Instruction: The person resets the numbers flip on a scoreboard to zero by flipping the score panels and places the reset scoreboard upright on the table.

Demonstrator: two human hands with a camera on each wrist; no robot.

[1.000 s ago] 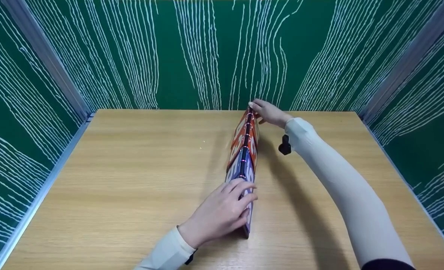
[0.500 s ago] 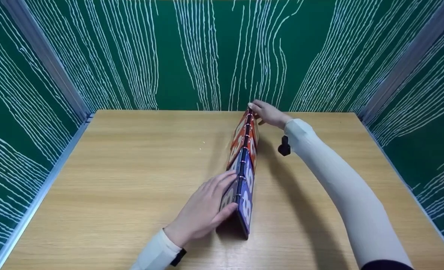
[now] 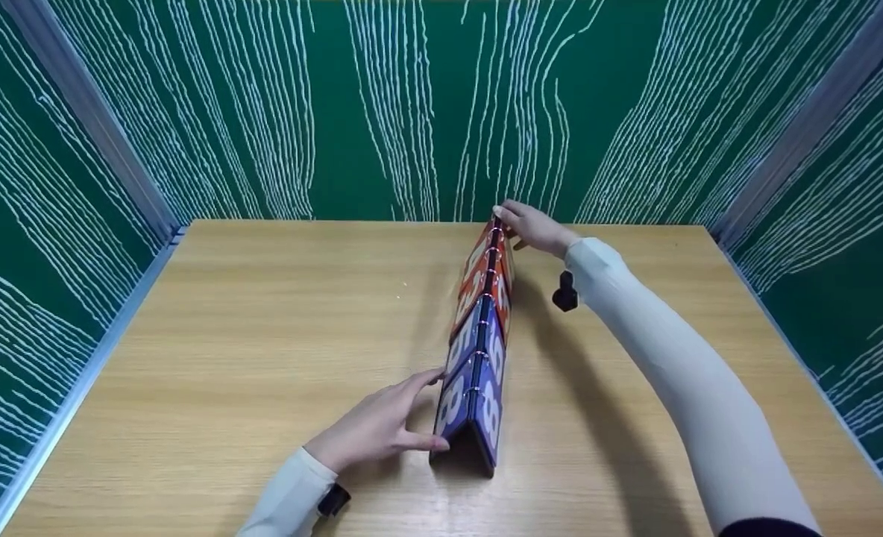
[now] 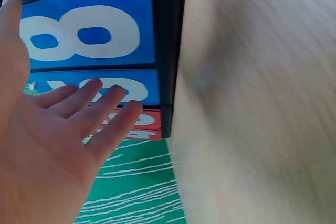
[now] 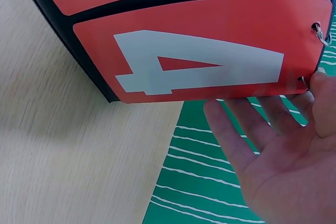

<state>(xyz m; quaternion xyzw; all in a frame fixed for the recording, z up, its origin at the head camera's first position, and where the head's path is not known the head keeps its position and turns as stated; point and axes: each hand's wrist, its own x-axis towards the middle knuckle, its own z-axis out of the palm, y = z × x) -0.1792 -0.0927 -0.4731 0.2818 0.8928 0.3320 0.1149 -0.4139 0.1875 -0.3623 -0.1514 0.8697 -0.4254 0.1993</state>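
Observation:
A tent-shaped flip scoreboard (image 3: 479, 358) stands on the table, its ridge running away from me. Blue number cards fill the near half and red ones the far half, hung on metal rings. My left hand (image 3: 374, 425) is beside the near left face, fingers straight and thumb spread; its fingertips are at the cards, contact unclear. A white 8 on a blue card (image 4: 94, 30) shows behind that hand in the left wrist view. At the far end my right hand (image 3: 535, 226) holds the ridge, its thumb by the rings, some fingertips hidden behind the red 4 card (image 5: 210, 64).
The wooden table (image 3: 292, 298) extends on both sides of the scoreboard. Green walls (image 3: 620, 112) with wavy white lines surround it at the back and sides, joined by grey corner posts (image 3: 807, 119). Tiny pale specks (image 3: 400, 291) lie left of the scoreboard.
My left hand has come from over the near ridge down to the left side of the scoreboard, uncovering the near blue cards. The right hand stays at the far end.

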